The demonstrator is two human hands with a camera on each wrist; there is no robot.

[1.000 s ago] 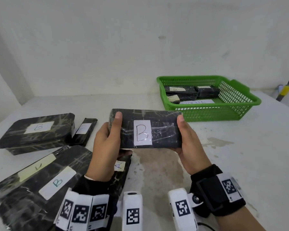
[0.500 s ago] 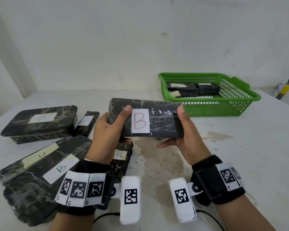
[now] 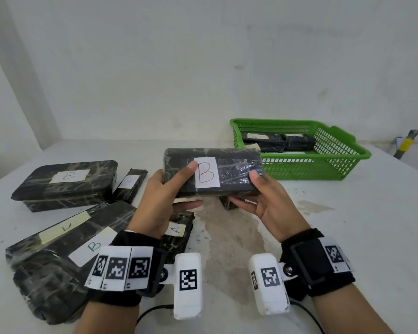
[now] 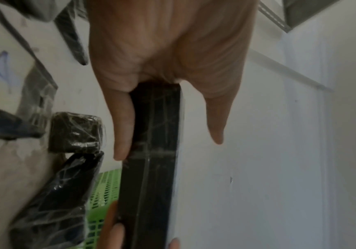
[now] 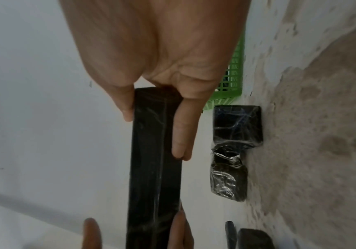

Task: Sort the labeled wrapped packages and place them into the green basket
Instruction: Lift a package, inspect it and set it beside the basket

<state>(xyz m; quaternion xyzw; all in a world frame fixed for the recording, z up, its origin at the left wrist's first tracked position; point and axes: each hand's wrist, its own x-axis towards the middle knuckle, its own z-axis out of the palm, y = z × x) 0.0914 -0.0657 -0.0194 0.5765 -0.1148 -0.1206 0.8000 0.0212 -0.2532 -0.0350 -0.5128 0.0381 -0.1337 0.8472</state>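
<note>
A black wrapped package with a white "B" label (image 3: 229,172) is held above the table between both hands. My left hand (image 3: 169,189) grips its left end, thumb on top beside the label and fingers underneath. My right hand (image 3: 258,191) grips the right end the same way. The wrist views show the package (image 4: 151,151) (image 5: 153,160) edge-on, pinched between thumb and fingers. The green basket (image 3: 323,165) stands at the back right of the table, just beyond the package, with several black packages inside.
On the left lie a large "B" package (image 3: 65,184), a slim package (image 3: 130,184), a long package with two labels (image 3: 65,242) and an "A" package (image 3: 179,232). A small black package (image 5: 236,124) lies under the held one. A yellow-banded tool (image 3: 405,143) leans far right.
Both hands have carried the "B" package up and away from me, toward the basket. The left thumb has slid closer to the label.
</note>
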